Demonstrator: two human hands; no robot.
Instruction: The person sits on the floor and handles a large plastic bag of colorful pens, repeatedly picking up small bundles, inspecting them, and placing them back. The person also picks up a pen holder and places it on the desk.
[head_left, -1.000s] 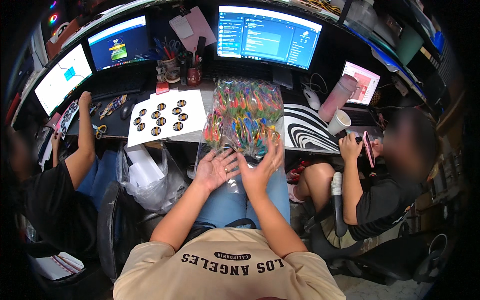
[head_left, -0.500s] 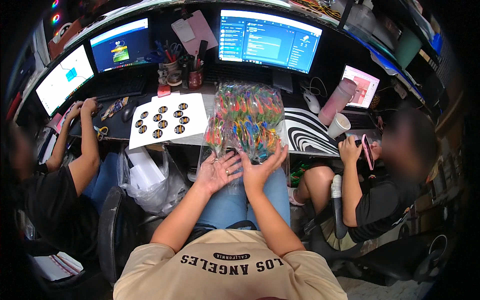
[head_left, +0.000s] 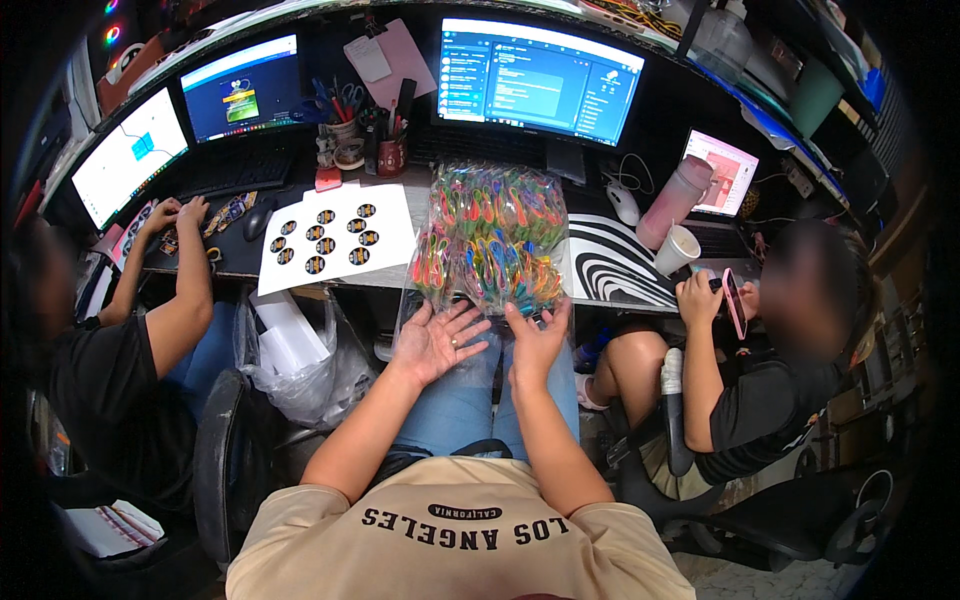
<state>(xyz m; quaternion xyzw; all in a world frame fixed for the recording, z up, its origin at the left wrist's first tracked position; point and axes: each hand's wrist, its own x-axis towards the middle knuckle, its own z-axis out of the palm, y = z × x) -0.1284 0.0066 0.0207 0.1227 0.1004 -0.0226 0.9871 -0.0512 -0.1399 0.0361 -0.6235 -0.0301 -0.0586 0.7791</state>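
Observation:
A clear plastic bag (head_left: 497,205) full of multicoloured looped pieces lies across the desk's front edge, its see-through lower part hanging over my lap. What the loops are exactly I cannot make out. Below the bag's left corner, my left hand (head_left: 437,345) is turned palm up with its fingers spread and a ring on one finger; nothing is in it. My right hand (head_left: 538,340) is at the bag's lower right, thumb and fingers apart, the fingertips against or just under the plastic.
Left of the bag is a white sheet (head_left: 335,240) with round black stickers. To its right lie a black-and-white striped mat (head_left: 615,262), a white cup (head_left: 678,250) and a pink tumbler (head_left: 675,200). People sit on both sides; the right one holds a pink-edged phone (head_left: 735,303).
My right hand has drawn back and down a little from the bag's lower right corner, its fingers now apart. My left hand stays put. The person at left has shifted their hands.

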